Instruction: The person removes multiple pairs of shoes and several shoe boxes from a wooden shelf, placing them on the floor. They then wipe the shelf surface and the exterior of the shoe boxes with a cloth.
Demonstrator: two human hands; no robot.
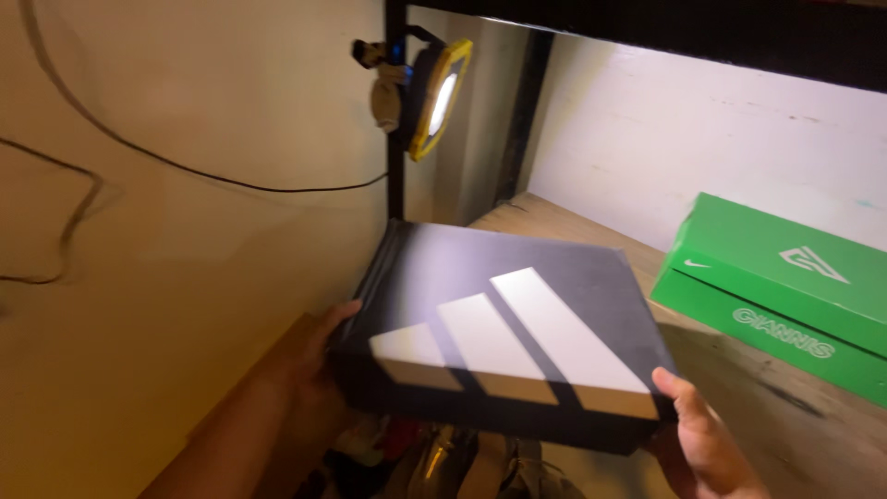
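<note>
Both hands carry a black shoebox [504,333] with 3 white slanted stripes on its lid, held level at the front edge of a wooden shelf [739,388]. The left hand [319,365] reaches up from below, forearm angled, fingers wrapped on the box's left side, thumb at the lid edge. The right hand [698,444] grips the near right corner, thumb up against the side. A green shoebox [785,286] lies further right on the shelf. A yellow-rimmed work lamp [434,97] is clamped to the black post [395,176].

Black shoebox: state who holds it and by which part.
Both hands hold the black shoebox: left hand on its near left corner, right hand on its near right corner.
</note>
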